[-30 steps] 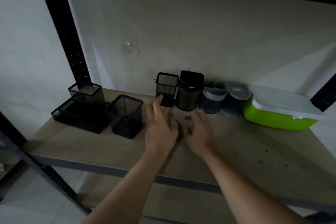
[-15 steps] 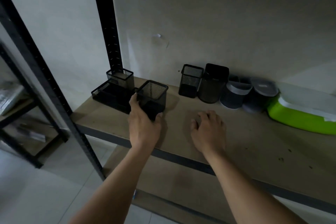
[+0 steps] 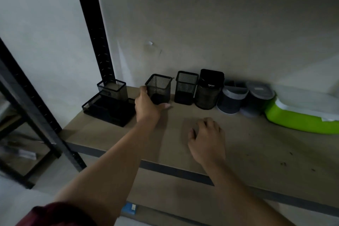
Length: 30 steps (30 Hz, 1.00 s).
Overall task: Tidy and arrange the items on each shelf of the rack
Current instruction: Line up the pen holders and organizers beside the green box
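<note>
Now our left hand (image 3: 148, 106) reaches forward, fingers wrapped around a square mesh pen cup (image 3: 159, 89) standing on the shelf (image 3: 256, 145). Our right hand (image 3: 207, 137) rests palm-down there, fingers loosely curled, holding nothing.

The left hand (image 3: 148, 108) reaches to mid-frame, arm extended from lower left, fingers and thumb wrapped in a grip. The right hand (image 3: 207, 139) lies palm down at centre, fingers loosely curled, forearm running to the lower right.

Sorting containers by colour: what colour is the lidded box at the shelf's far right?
Bright lime green box with a whitish lid, seen in the head view.
</note>
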Tool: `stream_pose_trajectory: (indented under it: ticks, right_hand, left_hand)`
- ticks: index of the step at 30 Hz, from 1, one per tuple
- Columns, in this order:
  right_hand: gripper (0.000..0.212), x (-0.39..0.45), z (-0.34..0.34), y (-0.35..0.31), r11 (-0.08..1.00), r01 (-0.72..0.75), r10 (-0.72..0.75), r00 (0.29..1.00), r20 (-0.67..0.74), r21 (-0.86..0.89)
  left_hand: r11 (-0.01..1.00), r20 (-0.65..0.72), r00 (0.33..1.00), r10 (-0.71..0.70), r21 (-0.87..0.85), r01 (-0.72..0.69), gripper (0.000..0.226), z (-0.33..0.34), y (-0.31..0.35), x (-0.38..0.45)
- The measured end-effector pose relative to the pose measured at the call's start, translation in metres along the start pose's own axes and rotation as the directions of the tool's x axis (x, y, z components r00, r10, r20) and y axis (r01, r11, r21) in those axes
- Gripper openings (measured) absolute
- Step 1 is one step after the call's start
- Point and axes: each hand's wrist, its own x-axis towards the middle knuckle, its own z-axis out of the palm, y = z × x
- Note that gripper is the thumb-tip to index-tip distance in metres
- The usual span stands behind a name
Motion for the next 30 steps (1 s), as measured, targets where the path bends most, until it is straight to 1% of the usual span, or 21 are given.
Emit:
stream_pose_trajectory:
  ticks: [3, 8, 14, 19, 23, 25, 27, 28, 29, 30]
  right_hand:
    - [0.036, 0.001, 0.002, -0.001, 0.999, -0.015, 0.015, 1.000, -0.022, 0.032]
    - [0.033, -0.001, 0.001, -0.003, 0.999, -0.024, 0.027, 0.998, -0.056, 0.048]
    - [0.037, 0.000, -0.002, -0.004, 0.996, -0.050, 0.050, 0.999, 0.011, 0.073]
    - [0.035, -0.001, -0.004, -0.005, 0.995, -0.052, 0.051, 0.999, 0.020, 0.090]
    - [0.035, -0.001, -0.004, -0.005, 0.994, -0.059, 0.056, 0.998, 0.036, 0.088]
    - [0.034, 0.000, -0.004, -0.006, 0.994, -0.067, 0.063, 0.997, 0.038, 0.085]
    - [0.033, 0.001, -0.004, -0.009, 0.993, -0.089, 0.086, 0.995, 0.044, 0.079]
    - [0.033, 0.002, -0.005, -0.013, 0.992, -0.106, 0.103, 0.994, 0.048, 0.074]
    - [0.034, 0.003, -0.005, -0.018, 0.990, -0.122, 0.119, 0.992, 0.046, 0.075]
    - [0.036, 0.003, -0.004, -0.026, 0.988, -0.127, 0.124, 0.991, 0.040, 0.091]
  left_hand:
    - [1.000, 0.043, 0.999, 0.017, -0.018, -0.016, 0.087, 0.004, -0.002, 0.011]
    - [0.997, 0.083, 0.996, 0.029, -0.068, -0.024, 0.089, 0.014, -0.009, 0.029]
    - [0.999, 0.082, 0.996, 0.046, -0.023, -0.044, 0.090, 0.025, -0.008, 0.043]
    - [0.997, 0.067, 0.997, 0.044, -0.065, -0.040, 0.088, 0.029, -0.008, 0.043]
    - [0.998, 0.071, 0.997, 0.027, -0.062, -0.023, 0.091, 0.030, -0.006, 0.041]
    - [0.995, 0.119, 0.993, 0.026, -0.103, -0.014, 0.100, 0.025, -0.003, 0.036]
    - [0.992, 0.218, 0.975, 0.041, -0.127, -0.013, 0.115, 0.015, -0.004, 0.021]
    - [0.992, 0.261, 0.963, 0.065, -0.118, -0.035, 0.117, 0.007, -0.006, 0.009]
    - [0.992, 0.286, 0.952, 0.104, -0.095, -0.080, 0.112, -0.003, -0.010, -0.005]
    - [0.987, 0.288, 0.945, 0.157, -0.070, -0.143, 0.099, -0.016, -0.015, -0.018]
